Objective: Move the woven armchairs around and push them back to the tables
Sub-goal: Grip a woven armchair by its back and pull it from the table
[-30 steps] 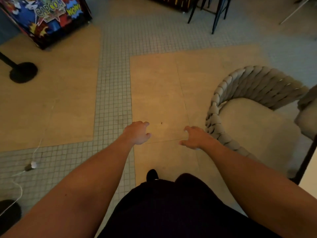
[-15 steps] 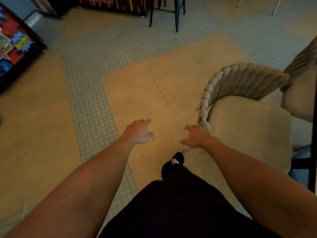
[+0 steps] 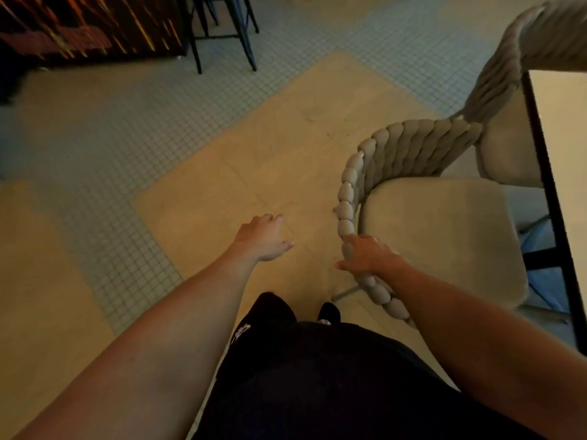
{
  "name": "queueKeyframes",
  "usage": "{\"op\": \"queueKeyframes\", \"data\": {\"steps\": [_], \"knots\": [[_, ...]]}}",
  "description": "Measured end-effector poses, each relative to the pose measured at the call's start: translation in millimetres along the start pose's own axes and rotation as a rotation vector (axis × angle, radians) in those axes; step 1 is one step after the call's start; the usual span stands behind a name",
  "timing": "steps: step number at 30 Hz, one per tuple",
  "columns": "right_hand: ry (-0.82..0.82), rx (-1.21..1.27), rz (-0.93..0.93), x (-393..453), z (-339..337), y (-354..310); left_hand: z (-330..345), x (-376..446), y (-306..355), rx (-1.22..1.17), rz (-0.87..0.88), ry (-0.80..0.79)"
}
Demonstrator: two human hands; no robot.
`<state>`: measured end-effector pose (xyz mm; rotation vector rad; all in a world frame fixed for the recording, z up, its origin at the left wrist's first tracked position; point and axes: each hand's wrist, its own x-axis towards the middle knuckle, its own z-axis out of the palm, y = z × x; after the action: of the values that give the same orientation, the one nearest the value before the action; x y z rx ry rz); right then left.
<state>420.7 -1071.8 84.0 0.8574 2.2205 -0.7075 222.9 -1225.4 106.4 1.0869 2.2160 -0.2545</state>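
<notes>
A beige woven armchair (image 3: 413,154) with a padded seat stands right of centre, its open front facing the table (image 3: 568,160) at the right edge. My right hand (image 3: 365,255) lies over the rim of its braided backrest, fingers curled across the top and thumb on the outer side. To the left, my left hand (image 3: 263,236) hovers over the floor with fingers apart, holding nothing. A second woven armchair (image 3: 508,65) stands farther back at the upper right, next to the same table.
Black stool legs (image 3: 222,36) and a dark cabinet with orange streaks (image 3: 89,23) stand at the top left. The floor mixes tan slabs and small grey tiles. My dark trousers and shoes fill the bottom centre.
The view has swung right and nearer to the chair. My right hand has gone from beside the backrest onto its rim. The left hand stays open over the floor.
</notes>
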Motion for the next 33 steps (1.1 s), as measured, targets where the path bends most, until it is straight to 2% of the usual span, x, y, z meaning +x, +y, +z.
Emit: {"op": "queueKeyframes", "data": {"steps": [8, 17, 25, 33], "knots": [[0.044, 0.216, 0.141, 25, -35, 19, -75, 99, 40, 0.236, 0.244, -0.032], [0.123, 0.469, 0.462, 51, -57, 15, -143, 200, 93, 0.602, 0.675, -0.069], [0.144, 0.707, 0.741, 53, -30, -12, -142, 237, 143, 0.93, 0.921, -0.153], [0.074, 0.863, 0.854, 60, 12, -23, -113, 254, 173, 1.25, 1.071, -0.129]]}}
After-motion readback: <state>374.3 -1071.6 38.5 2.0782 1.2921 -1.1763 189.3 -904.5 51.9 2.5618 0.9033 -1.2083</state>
